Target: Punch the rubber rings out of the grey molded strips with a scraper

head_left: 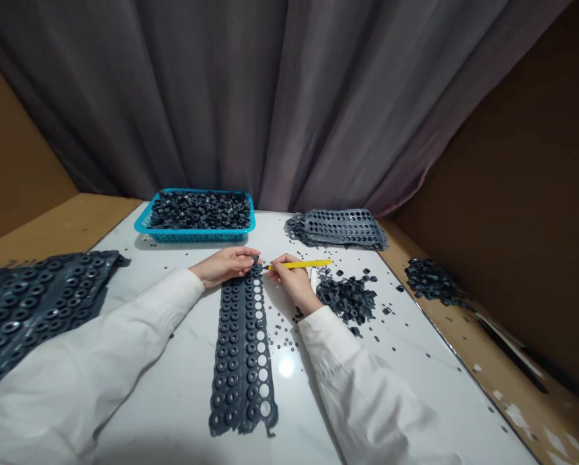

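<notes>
A long strip of black moulded rubber rings (pixel 241 349) lies on the white table, pointing away from me. Most of its right-hand column is a row of round holes with white showing through. At the strip's far end my left hand (pixel 228 265) is closed, pinching the rubber near a small dark piece (pixel 255 259) between thumb and fingers. My right hand (pixel 292 278), just to the right, grips a slim yellow pen-like tool (pixel 311 263). Its dark tip points left and is close to the strip's top right corner; whether it touches is too small to tell.
A blue basket (pixel 197 236) full of black rings stands at the back left. Punched-out sheets (pixel 342 229) are stacked at the back right. Loose black pieces (pixel 350 298) lie right of my right hand. Another ring sheet (pixel 42 297) lies left; a curtain (pixel 250 97) hangs behind.
</notes>
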`<state>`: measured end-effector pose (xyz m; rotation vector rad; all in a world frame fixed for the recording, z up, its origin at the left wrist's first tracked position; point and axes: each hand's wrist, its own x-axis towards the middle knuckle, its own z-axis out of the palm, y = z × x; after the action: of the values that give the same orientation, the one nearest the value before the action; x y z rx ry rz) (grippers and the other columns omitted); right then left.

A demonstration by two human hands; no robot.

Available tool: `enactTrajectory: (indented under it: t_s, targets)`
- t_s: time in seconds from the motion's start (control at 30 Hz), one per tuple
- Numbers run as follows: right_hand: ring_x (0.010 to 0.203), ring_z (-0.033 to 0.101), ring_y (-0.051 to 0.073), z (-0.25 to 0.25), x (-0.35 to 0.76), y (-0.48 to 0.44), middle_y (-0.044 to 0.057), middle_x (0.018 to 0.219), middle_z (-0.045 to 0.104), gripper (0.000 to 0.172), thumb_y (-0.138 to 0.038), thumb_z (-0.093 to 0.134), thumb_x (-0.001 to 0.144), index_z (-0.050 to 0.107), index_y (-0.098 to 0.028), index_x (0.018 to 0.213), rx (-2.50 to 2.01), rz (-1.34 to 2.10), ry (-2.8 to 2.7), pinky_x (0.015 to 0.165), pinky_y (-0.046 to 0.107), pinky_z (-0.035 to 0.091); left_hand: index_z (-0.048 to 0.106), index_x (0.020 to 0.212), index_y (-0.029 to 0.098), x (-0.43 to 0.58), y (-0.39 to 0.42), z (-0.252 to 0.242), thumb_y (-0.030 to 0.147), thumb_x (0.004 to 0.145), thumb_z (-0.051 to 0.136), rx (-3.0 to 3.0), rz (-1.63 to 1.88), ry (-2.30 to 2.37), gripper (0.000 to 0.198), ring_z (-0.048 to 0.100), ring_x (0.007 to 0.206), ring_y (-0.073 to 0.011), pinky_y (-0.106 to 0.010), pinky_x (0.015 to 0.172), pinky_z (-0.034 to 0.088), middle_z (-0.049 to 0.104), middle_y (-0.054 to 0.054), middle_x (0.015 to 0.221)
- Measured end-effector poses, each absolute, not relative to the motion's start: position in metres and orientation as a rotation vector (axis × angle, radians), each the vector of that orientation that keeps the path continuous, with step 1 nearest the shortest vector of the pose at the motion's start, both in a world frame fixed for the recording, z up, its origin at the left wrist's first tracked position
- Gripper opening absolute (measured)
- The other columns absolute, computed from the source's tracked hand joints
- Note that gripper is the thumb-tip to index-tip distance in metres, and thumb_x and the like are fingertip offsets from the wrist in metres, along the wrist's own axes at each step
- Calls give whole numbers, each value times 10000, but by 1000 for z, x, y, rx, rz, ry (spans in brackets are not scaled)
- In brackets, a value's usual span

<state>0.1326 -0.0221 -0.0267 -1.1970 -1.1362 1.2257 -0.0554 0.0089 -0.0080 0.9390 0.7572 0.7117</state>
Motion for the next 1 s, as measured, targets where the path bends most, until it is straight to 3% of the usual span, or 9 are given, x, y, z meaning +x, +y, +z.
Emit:
enactTrajectory:
  t_s: [0.17,0.27,0.37,0.47,0.67,1.0]
  targets:
    - [489,523,109,-40,130,-24,-9,550,612,100,-270,569,687,540,-174,691,-1189,1230,-1197,504,222,405,600,1028,149,-56,9,-8,110,684,678,1004,724,818,355,572,700,-81,-181,613,457,644,-63,983]
    - [476,502,104,-39,130,-27,-12,540,598,78,-246,551,690,543,-174,660,-1219,1156,-1259,496,219,397,592,894,138,-55,11,-7,81,640,586,939,761,814,260,592,771,-119,-220,661,478,615,-41,894]
    - [474,488,105,-36,130,-29,-20,518,578,90,-222,534,682,536,-179,602,-1270,1056,-1350,498,220,390,561,788,135,-53,12,-8,116,620,548,946,746,847,169,552,658,-106,-214,598,446,554,-2,710]
    - [489,507,116,-35,129,-30,-21,518,584,86,-219,524,678,536,-184,601,-1296,1026,-1382,512,225,399,584,752,136,-47,9,-10,173,656,579,1363,775,989,103,485,574,-101,-218,553,389,520,15,628]
    - [506,529,124,-37,129,-29,-8,550,609,71,-227,515,677,545,-183,630,-1301,1026,-1396,525,232,412,649,800,140,-40,2,-10,166,718,565,2425,707,1006,120,546,773,-174,-288,733,413,589,-41,788]
    - [536,517,119,-31,125,-31,-27,538,571,103,-202,498,683,527,-184,586,-1373,901,-1494,558,225,397,649,870,135,-34,0,-15,158,810,522,2727,461,1045,142,536,888,-203,-327,855,411,605,-76,862]
